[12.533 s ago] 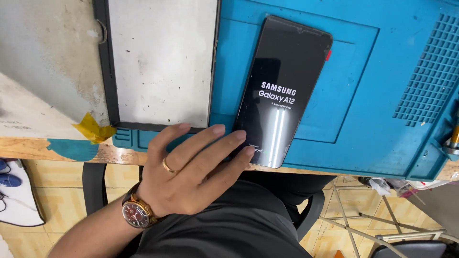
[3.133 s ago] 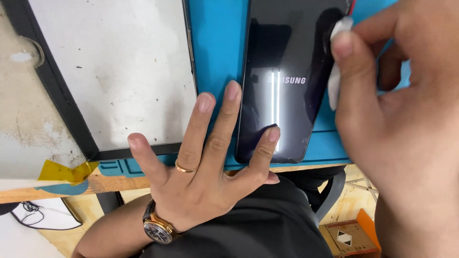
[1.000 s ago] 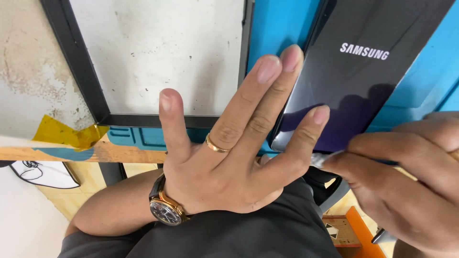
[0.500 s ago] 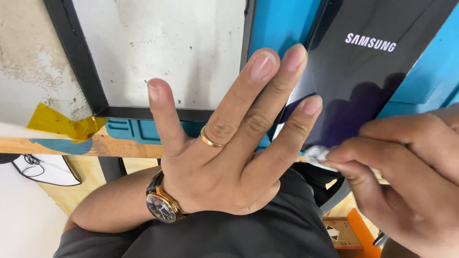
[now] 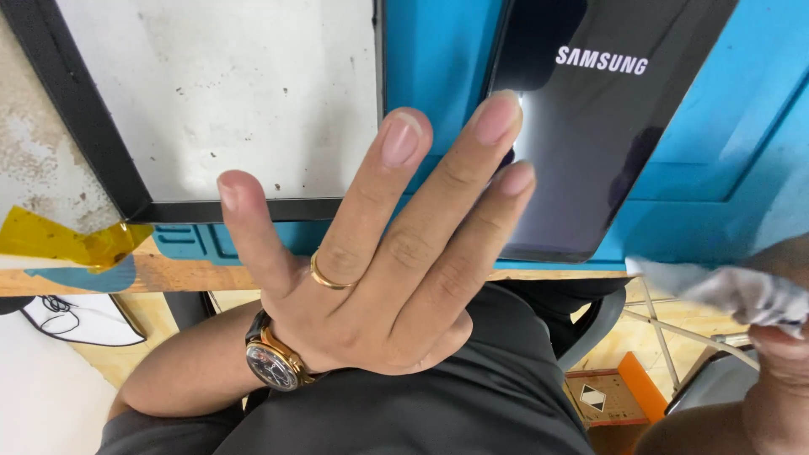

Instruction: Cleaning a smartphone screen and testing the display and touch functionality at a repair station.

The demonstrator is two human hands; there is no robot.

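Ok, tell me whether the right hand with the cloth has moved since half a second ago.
Yes. The right hand with the white cloth has drawn back to the right, away from the phone's lower edge, which it neared before.

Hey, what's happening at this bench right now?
A person sits at a bench with a dark phone lying on a blue mat. The left hand, wearing a ring and a watch, is spread flat, fingertips on the phone's near edge. The right hand holds a white wipe off the bench's edge, clear of the phone.
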